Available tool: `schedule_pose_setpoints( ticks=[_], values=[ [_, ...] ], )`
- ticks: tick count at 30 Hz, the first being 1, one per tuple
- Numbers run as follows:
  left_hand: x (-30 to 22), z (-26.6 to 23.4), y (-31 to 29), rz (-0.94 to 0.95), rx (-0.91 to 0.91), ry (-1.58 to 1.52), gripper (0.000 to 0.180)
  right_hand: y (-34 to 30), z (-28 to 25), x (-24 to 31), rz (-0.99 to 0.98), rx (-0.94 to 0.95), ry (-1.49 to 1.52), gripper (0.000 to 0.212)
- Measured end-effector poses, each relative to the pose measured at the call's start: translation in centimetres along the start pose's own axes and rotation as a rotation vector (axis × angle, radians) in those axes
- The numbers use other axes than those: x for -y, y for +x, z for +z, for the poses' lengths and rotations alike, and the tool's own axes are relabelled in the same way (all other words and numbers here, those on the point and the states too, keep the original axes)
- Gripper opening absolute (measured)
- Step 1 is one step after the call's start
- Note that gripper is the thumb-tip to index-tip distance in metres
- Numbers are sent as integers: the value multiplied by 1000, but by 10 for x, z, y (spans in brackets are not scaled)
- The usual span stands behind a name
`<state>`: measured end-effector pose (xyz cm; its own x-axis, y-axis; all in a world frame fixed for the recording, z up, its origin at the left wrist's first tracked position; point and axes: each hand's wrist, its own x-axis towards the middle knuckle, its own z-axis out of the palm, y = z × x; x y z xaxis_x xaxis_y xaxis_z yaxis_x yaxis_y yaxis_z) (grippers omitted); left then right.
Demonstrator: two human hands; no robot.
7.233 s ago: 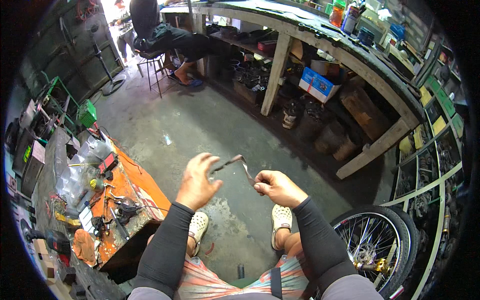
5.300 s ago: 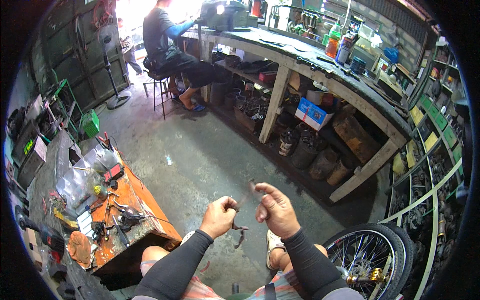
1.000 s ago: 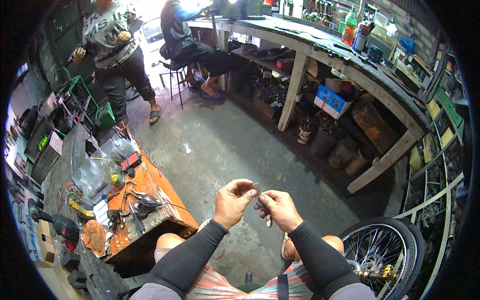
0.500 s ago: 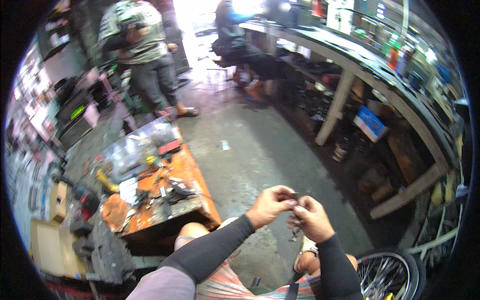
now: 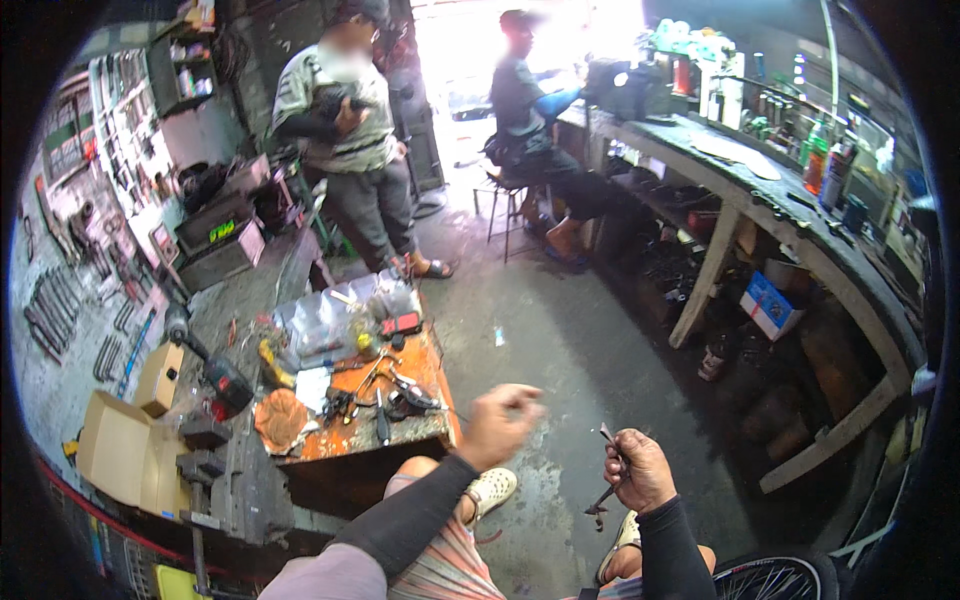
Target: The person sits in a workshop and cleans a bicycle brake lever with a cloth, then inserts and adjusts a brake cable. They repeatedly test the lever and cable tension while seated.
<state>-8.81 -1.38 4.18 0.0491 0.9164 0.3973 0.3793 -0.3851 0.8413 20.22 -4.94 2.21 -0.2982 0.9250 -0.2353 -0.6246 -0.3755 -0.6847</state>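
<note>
My right hand (image 5: 637,468) is closed around a small dark metal tool, a thin bent piece with a hooked end (image 5: 606,495), held low over the concrete floor. My left hand (image 5: 498,421) has come off it and hangs to the left with its fingers loosely curled and nothing seen in them, above my knee and close to the corner of the orange work box (image 5: 352,440). Both forearms wear dark sleeves. My sandalled foot (image 5: 489,487) shows under the left hand.
The orange box top carries pliers, cutters and clear plastic bags (image 5: 330,325). A drill (image 5: 215,375) and cardboard boxes (image 5: 125,440) lie left. One person stands (image 5: 355,140) beyond the box, another sits (image 5: 535,130) at the long workbench (image 5: 790,230). A bicycle wheel (image 5: 775,580) is lower right.
My hands were joined on the small tool; now the left hand has let go and moved left. My view has swung left, bringing the standing person and the wall of tools into sight.
</note>
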Motion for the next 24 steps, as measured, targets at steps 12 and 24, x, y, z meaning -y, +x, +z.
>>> schedule_pose_setpoints(
  ticks=[12, 24],
  values=[
    [65, -141, 21, -673, -146, 1040, 105, -12, 3, 6, -47, 9, -103, 14],
    [116, -130, 24, -657, -237, 909, 67, -10, 9, 2, -57, -106, -503, 26]
  ],
)
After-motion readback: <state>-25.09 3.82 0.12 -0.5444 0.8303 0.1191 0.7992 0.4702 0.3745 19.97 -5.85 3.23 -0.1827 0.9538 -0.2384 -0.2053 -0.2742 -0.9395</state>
